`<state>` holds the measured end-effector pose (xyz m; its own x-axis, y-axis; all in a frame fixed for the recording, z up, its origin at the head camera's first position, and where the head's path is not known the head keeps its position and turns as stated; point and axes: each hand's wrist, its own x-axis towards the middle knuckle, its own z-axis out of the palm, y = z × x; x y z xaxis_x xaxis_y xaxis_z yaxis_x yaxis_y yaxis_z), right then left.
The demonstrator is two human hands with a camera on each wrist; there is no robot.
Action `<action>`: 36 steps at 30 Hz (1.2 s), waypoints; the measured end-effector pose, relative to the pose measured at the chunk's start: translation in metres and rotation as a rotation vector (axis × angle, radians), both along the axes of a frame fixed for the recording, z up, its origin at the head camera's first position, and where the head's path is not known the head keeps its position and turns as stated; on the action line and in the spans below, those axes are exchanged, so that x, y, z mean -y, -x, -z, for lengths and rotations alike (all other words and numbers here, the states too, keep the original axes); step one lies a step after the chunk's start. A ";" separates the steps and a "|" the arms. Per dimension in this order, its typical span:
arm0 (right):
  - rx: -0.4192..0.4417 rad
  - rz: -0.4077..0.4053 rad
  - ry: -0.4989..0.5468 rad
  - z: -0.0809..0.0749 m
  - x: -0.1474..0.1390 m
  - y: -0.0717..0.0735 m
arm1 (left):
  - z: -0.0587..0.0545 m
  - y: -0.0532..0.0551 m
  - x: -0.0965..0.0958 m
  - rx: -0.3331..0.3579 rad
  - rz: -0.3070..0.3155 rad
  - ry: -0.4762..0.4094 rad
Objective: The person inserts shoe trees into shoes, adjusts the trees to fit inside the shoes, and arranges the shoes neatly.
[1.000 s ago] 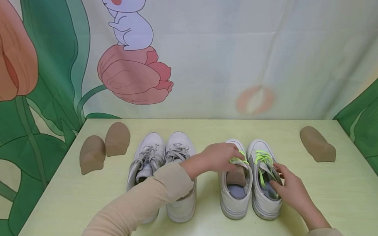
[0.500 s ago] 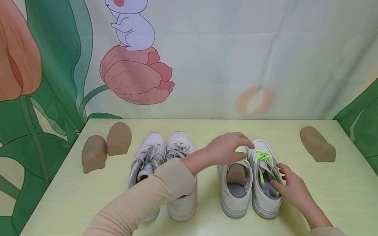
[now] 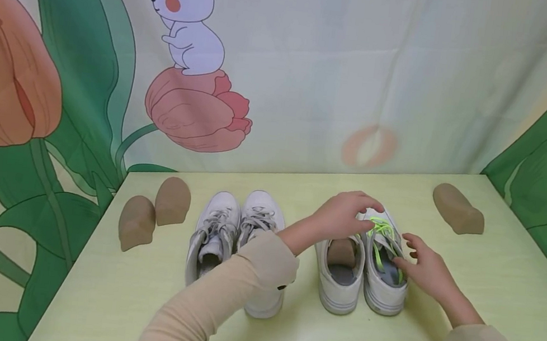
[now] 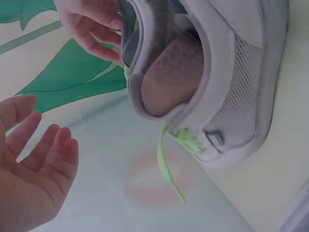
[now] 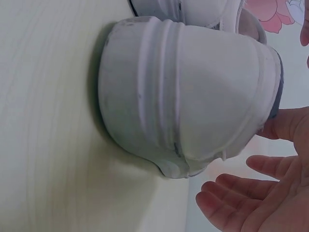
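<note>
Two white sneakers with neon-green laces stand side by side in the head view. My left hand [image 3: 344,217] hovers over their front, fingers spread and loosely bent, with nothing held. It partly covers the left sneaker [image 3: 337,300], whose opening shows a brown toe-shaped shoe filler [image 3: 342,252]. A loose green lace end [image 4: 164,166] hangs from that shoe in the left wrist view. Beside the right sneaker [image 3: 384,297], my right hand [image 3: 426,266] has its thumb at the collar, its other fingers apart from the shoe's outer side. No filler shows in this shoe's opening.
Another pair of white sneakers [image 3: 218,209] with grey laces stands left, partly behind my left sleeve. Two brown fillers [image 3: 172,202] lie at the far left, and a single filler [image 3: 458,209] at the back right. A printed curtain [image 3: 303,84] hangs behind the table [image 3: 493,285].
My left hand has lifted off the left sneaker's laces and moved right, over toward the right sneaker's front. The right hand stays by the collar, its fingers slightly farther out.
</note>
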<state>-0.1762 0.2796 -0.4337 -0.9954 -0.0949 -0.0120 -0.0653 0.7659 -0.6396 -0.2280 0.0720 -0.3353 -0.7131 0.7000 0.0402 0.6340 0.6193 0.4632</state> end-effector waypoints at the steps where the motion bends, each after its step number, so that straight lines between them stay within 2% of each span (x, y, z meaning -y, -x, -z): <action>1: -0.001 0.001 -0.003 0.000 0.000 0.000 | 0.001 0.000 -0.001 0.003 0.000 -0.010; 6: 0.005 0.008 -0.001 -0.001 -0.002 0.001 | 0.004 0.001 -0.009 0.001 0.002 -0.045; 16: 0.022 0.024 -0.004 -0.003 -0.010 0.002 | 0.017 0.004 -0.022 0.075 0.007 -0.073; 29: -0.003 0.042 -0.024 -0.007 -0.024 0.007 | 0.041 0.005 -0.037 0.058 -0.027 0.073; 36: -0.023 0.046 -0.027 -0.011 -0.029 0.009 | 0.052 0.003 -0.041 0.024 -0.007 0.113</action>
